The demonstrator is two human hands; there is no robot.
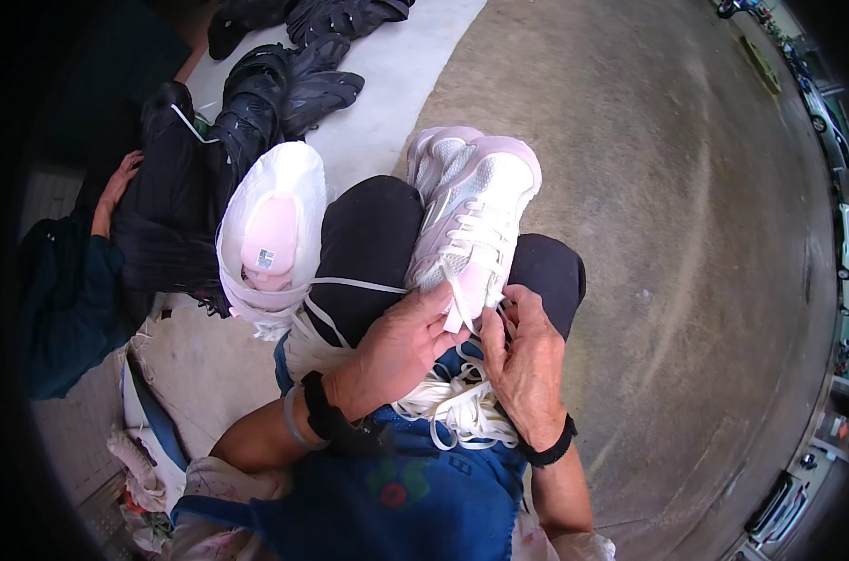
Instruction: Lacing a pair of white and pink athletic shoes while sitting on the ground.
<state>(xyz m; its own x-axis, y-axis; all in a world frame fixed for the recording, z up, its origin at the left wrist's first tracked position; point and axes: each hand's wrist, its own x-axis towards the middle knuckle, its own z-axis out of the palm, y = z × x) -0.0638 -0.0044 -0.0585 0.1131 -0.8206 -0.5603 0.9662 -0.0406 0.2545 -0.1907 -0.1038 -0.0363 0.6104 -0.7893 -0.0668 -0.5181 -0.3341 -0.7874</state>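
A white and pale pink sneaker lies between my knees, toe pointing away, with white lace crossed over its front. My left hand is closed on the sneaker near its tongue, thumb on top. At the other side of the tongue, my right hand pinches a white shoelace between thumb and fingers; the exact grip is partly hidden. Another pale sneaker shows behind the first. A heap of loose white shoelaces rests in my lap on the blue apron.
Left of my knee is a white, shoe-shaped piece with a pink inner patch. Several black shoes lie on a pale sheet at the far left. A co-worker's hand rests at the left. Concrete floor stretches right, toward parked vehicles.
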